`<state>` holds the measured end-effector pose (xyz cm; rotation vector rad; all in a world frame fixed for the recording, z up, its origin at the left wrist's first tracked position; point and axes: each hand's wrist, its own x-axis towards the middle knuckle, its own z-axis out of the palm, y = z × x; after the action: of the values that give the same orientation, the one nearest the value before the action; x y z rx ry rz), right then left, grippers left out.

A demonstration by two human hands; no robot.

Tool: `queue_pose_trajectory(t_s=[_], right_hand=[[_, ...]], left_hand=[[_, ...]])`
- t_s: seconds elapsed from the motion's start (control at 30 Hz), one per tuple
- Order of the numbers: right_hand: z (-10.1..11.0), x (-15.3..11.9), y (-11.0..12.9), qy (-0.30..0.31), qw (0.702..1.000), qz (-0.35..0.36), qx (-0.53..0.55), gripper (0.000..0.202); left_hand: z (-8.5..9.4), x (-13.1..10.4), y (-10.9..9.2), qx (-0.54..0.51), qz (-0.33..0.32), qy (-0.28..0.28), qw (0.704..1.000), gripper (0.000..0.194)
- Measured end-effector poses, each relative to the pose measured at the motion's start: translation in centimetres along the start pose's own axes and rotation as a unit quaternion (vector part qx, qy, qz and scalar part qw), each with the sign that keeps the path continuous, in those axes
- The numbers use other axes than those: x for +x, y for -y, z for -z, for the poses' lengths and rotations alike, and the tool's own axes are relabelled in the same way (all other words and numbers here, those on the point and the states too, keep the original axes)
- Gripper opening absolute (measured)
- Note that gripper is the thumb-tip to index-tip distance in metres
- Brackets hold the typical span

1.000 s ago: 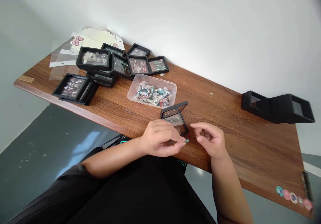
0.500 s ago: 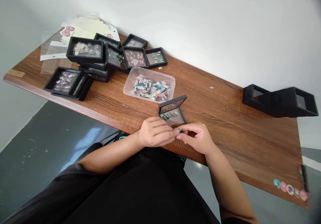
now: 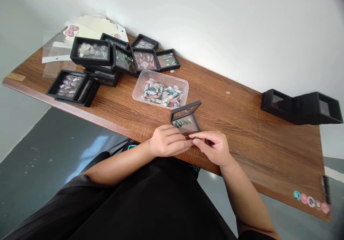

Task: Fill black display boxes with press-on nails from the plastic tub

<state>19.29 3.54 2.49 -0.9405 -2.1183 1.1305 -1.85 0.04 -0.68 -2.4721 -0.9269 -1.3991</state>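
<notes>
My right hand [image 3: 215, 145] pinches a small green press-on nail [image 3: 195, 138] between thumb and forefinger. Against it rest the fingertips of my left hand [image 3: 170, 141], whose fingers are closed together; whether they grip the nail too is partly hidden. Just beyond both hands stands a black display case [image 3: 199, 127] with its clear-windowed lid raised. A row of dark green press-on nails [image 3: 182, 123] lies inside it. Behind the case, a clear plastic tub [image 3: 136, 89] holds many loose nails in blue, white and pink.
Black cases with nails in them, such as the stacked case [image 3: 110, 55] and the front-left case [image 3: 51, 87], crowd the left side. Cream cards [image 3: 94, 30] lie behind them. More black cases [image 3: 301, 107] stand at right by the wall. Round stickers [image 3: 311, 201] mark the table's near-right corner.
My right thumb and forefinger have closed further over the green nail, so less of it shows. Both hands have shifted slightly to the right; the open case stays in place.
</notes>
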Motion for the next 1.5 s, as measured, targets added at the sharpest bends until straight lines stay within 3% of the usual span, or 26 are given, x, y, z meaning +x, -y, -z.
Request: queue_pose_trajectory(t_s=[0.27, 0.4, 0.8, 1.0, 1.27, 1.5], right_hand=[[-0.1, 0.3, -0.8, -0.004, 0.98, 0.01, -0.199, 0.023], [-0.4, 0.3, -0.5, 0.013, 0.963, 0.001, -0.271, 0.022], [-4.6, 0.4, 0.7, -0.039, 0.944, -0.066, -0.322, 0.027], [-4.6, 0.2, 0.9, -0.056, 0.963, -0.131, -0.231, 0.028], [-3.2, 0.8, 1.7, 0.047, 0.969, -0.202, -0.137, 0.026], [-4.1, 0.5, 1.5, -0.021, 0.961, -0.232, -0.147, 0.023]], left_hand=[[2.7, -2.4, -0.6, -0.002, 0.006, 0.156, 0.988, 0.019], [3.3, -4.2, -0.7, 0.011, 0.025, 0.186, 0.982, 0.027], [3.1, -5.0, -0.6, -0.041, 0.044, 0.18, 0.982, 0.028], [3.0, -5.2, -0.7, -0.076, 0.068, 0.162, 0.982, 0.025], [3.1, -4.9, -0.5, -0.15, 0.097, 0.155, 0.972, 0.022], [3.2, -4.7, -0.4, -0.181, 0.115, 0.156, 0.964, 0.021]])
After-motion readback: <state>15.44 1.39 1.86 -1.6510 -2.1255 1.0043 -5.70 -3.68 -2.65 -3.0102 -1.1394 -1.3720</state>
